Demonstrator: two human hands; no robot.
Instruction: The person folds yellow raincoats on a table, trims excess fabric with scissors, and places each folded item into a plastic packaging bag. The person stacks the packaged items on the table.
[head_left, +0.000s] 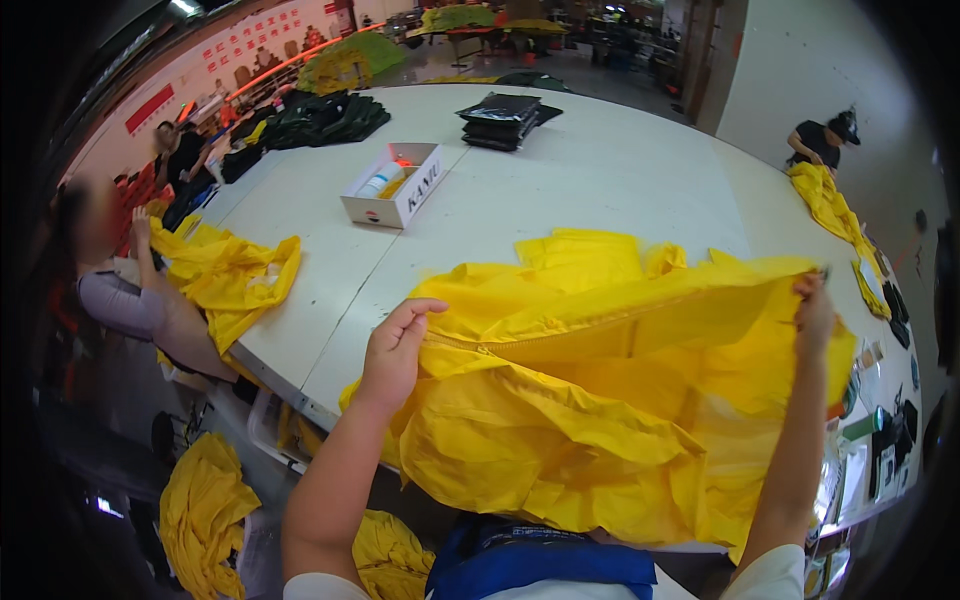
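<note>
A bright yellow zip-up rain jacket (570, 430) is spread between my hands over the near edge of the white table. My left hand (393, 350) is closed on its left side, thumb and fingers pinching the cloth near the lower end of the zipper. My right hand (815, 312) grips the far end of the zipped edge and holds it raised. The zipper (590, 335) runs slantwise between the two hands, with its slider closer to the left one. Below it the cloth hangs in loose folds toward my body. More folded yellow cloth (580, 258) lies just beyond.
On the white table (320, 280) stand an open white box (405, 205) with small items and a stack of black packets (500, 122). Dark garments (320, 122) are heaped at the far left. People handle yellow garments at left and right. A yellow pile (205, 510) sits low at left.
</note>
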